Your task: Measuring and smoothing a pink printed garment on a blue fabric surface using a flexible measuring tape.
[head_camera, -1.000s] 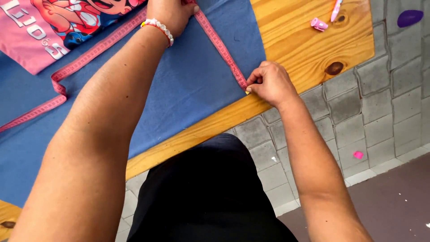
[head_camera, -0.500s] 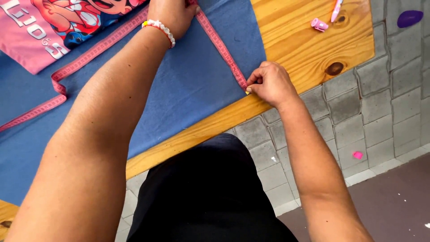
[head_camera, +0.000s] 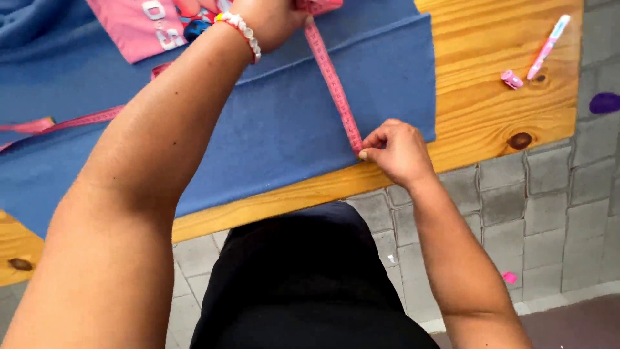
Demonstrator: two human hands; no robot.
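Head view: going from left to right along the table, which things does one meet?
Pink garment → left hand → pink measuring tape stretched over the blue fabric → right hand pinching the tape's near end → small pink piece → pink pen.

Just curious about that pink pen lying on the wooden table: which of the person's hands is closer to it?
The right hand. It pinches the pink measuring tape at the blue fabric's near edge, below-left of the pink pen. The left hand holds the tape farther left, at the picture's top.
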